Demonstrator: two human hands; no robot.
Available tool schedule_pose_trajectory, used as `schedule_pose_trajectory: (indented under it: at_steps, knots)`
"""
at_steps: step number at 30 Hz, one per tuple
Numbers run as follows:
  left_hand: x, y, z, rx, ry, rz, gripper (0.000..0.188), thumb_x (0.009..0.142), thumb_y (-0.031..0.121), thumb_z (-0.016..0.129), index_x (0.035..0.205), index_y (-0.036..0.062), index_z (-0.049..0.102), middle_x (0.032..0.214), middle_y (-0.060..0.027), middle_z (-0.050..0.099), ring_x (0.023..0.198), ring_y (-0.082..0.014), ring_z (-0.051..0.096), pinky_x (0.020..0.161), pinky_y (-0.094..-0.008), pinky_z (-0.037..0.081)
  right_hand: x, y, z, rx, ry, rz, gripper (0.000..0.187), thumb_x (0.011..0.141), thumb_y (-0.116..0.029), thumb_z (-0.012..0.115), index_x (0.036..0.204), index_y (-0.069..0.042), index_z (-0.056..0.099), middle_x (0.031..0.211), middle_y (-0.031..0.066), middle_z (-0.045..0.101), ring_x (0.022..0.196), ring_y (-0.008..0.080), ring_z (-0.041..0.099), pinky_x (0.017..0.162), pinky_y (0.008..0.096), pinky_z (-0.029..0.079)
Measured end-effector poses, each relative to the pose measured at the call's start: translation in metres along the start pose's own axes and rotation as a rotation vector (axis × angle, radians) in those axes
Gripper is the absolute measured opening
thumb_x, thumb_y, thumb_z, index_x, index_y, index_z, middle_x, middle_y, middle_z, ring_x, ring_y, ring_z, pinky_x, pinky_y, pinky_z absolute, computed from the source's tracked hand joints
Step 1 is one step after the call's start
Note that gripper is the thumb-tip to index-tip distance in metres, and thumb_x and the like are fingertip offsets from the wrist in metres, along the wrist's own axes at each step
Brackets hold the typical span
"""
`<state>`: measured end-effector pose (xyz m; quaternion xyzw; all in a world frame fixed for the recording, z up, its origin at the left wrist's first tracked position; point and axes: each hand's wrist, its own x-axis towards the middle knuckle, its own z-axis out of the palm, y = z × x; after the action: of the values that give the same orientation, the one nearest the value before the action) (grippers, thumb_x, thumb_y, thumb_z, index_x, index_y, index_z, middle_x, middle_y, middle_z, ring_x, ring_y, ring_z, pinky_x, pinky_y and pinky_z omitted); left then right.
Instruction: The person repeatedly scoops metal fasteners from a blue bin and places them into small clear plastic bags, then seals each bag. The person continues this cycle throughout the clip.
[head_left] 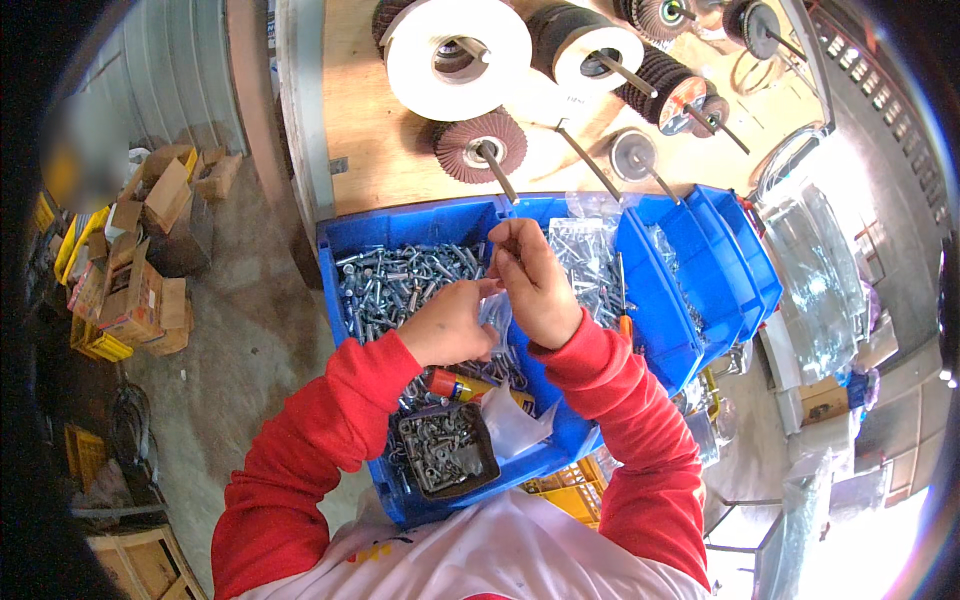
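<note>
My left hand point(450, 325) reaches over a blue bin point(345, 235) of loose metal bolts point(395, 285), its fingers closed and pointing toward my right hand point(540, 285). The right hand is raised beside it, fingers curled into a pinch. Their fingertips almost meet, and what they hold, if anything, is too small to make out. A bit of clear plastic point(496, 318) shows just below the fingers. Nearer me in the bin are a dark square tray point(490, 465) of small fasteners, a red-and-yellow tube point(455, 385) and a whitish translucent sheet point(518, 418).
Right of the hands, more blue bins point(660, 270) hold bagged hardware, and an orange-handled tool point(626, 325) stands there. Metal rods with abrasive discs point(480, 148) jut from the wooden board point(370, 165) above the bins. Cardboard boxes point(135, 290) lie on the floor at left.
</note>
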<state>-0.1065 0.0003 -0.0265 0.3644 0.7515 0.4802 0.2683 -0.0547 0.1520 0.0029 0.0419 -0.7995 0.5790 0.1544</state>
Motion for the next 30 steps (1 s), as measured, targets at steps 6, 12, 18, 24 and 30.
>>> schedule_pose_trajectory:
  at_steps: [6,12,18,24,30]
  knots:
    - [0.0,-0.002,-0.001,-0.008,0.044,0.039,0.066,0.075,0.004,0.069,0.137,-0.012,0.056,0.085,-0.0278,0.073,0.079,-0.0325,0.077,0.076,-0.041,0.059,-0.005,-0.004,0.013,0.033,0.029,-0.021,0.025,0.103,0.004,0.044,0.128,0.0,0.047,0.099,0.0056,0.054,0.086,0.0134,0.061,0.077,0.0287,0.053]
    - [-0.002,-0.009,0.0,-0.157,0.034,0.054,0.06,0.076,0.004,0.066,0.134,-0.01,0.058,0.083,-0.026,0.073,0.072,-0.0298,0.077,0.073,-0.0417,0.059,-0.007,0.0,-0.009,-0.313,0.056,-0.123,0.023,0.096,-0.002,0.059,0.118,0.003,0.06,0.101,0.0125,0.065,0.089,0.0209,0.068,0.078,0.0338,0.056]
    - [-0.006,-0.002,-0.003,-0.003,0.051,0.112,0.041,0.08,0.009,0.067,0.119,-0.0037,0.067,0.096,-0.0295,0.072,0.071,-0.0363,0.075,0.072,-0.0449,0.06,-0.008,0.011,-0.031,-0.685,-0.194,0.15,0.031,0.079,-0.03,0.069,0.077,0.0,0.074,0.071,0.0239,0.069,0.068,0.0418,0.071,0.067,0.0514,0.058]
    - [-0.043,0.02,0.028,0.596,0.333,0.246,0.038,0.084,0.033,0.079,0.106,0.0028,0.074,0.135,-0.0443,0.052,0.087,-0.0504,0.072,0.072,-0.0504,0.061,-0.014,0.01,-0.023,-0.861,-0.058,0.175,0.03,0.08,-0.032,0.064,0.076,-0.005,0.076,0.073,0.0256,0.069,0.069,0.0451,0.07,0.072,0.0544,0.059]
    - [-0.05,0.02,0.034,0.703,0.369,0.319,0.019,0.081,0.025,0.075,0.083,0.0065,0.072,0.142,-0.0351,0.053,0.071,-0.0426,0.073,0.063,-0.0451,0.06,-0.012,0.008,-0.027,-0.934,0.044,0.058,0.029,0.078,-0.03,0.066,0.081,-0.004,0.076,0.077,0.0253,0.071,0.077,0.0432,0.072,0.078,0.0529,0.059]
